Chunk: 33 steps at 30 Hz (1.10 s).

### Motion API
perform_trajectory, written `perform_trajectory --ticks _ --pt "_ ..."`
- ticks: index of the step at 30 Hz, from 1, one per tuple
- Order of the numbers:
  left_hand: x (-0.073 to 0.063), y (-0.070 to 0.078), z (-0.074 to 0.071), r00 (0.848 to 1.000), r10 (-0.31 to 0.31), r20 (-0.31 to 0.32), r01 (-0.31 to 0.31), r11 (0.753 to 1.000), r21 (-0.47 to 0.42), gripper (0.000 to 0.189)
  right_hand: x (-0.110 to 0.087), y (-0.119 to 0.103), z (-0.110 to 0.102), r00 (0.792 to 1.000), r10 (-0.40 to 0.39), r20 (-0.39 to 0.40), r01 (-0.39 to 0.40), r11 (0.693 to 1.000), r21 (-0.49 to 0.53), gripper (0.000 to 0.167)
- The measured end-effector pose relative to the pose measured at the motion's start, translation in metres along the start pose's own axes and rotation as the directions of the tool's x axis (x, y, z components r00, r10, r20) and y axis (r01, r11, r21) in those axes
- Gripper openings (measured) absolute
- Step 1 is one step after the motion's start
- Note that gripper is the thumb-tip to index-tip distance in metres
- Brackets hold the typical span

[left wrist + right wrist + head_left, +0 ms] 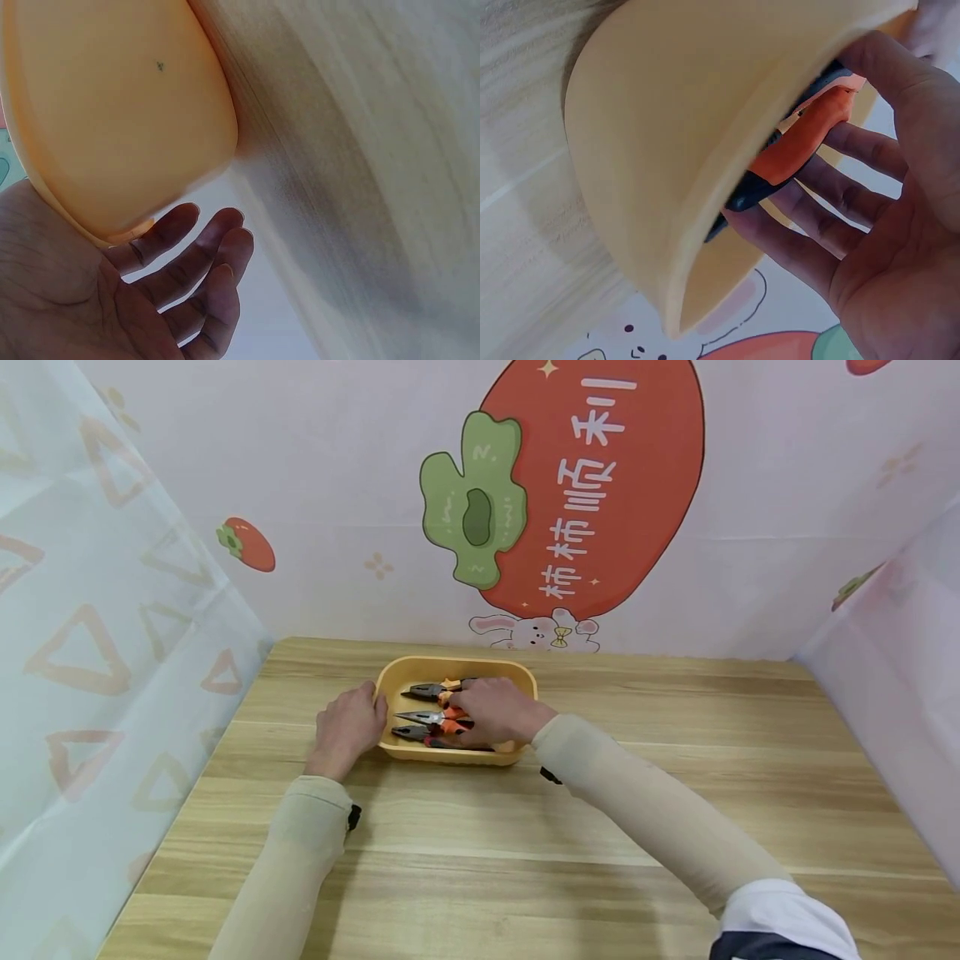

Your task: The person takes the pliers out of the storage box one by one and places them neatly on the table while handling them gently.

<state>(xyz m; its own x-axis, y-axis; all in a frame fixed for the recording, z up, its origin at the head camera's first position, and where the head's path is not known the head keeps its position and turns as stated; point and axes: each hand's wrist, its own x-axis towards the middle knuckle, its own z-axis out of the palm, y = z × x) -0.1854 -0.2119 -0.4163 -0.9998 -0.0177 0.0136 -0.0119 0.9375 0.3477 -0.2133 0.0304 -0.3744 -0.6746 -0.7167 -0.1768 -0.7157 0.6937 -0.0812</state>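
A yellow plastic basket (450,758) stands on the wooden table with three pairs of pliers lying in it. My left hand (348,727) grips its left end, thumb over the rim and fingers outside against the wall. My right hand (497,710) reaches inside from the right. Between its thumb and fingers are the orange-and-black handles of the middle pliers, the long-nose pliers (423,718). Behind them lie dark-jawed pliers (427,692) with yellow-orange handles, partly covered by the right hand. Nearest me are pliers with red-and-black handles (411,734).
The wooden table (480,860) runs back to a white printed sheet (337,593) hanging behind it. More printed sheeting stands along the left and right sides. The basket is near the table's back edge, left of its middle.
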Motion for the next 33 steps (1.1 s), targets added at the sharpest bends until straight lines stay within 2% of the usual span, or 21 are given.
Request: perform_trajectory --ticks 18,23,33 --pt "0.000 0.000 -0.002 1.000 -0.009 0.020 0.009 1.000 -0.003 0.030 -0.021 0.008 -0.017 0.998 0.023 -0.050 -0.023 1.000 0.012 0.052" --pt "0.000 0.001 -0.002 1.000 -0.013 0.023 0.013 1.000 -0.005 0.029 -0.027 0.012 -0.019 0.997 0.027 -0.066 -0.025 0.999 0.029 0.046" --pt "-0.001 0.003 -0.001 1.000 -0.016 0.023 0.016 1.000 -0.003 0.029 -0.045 0.023 -0.020 0.994 0.048 -0.097 -0.045 0.998 0.033 0.048"
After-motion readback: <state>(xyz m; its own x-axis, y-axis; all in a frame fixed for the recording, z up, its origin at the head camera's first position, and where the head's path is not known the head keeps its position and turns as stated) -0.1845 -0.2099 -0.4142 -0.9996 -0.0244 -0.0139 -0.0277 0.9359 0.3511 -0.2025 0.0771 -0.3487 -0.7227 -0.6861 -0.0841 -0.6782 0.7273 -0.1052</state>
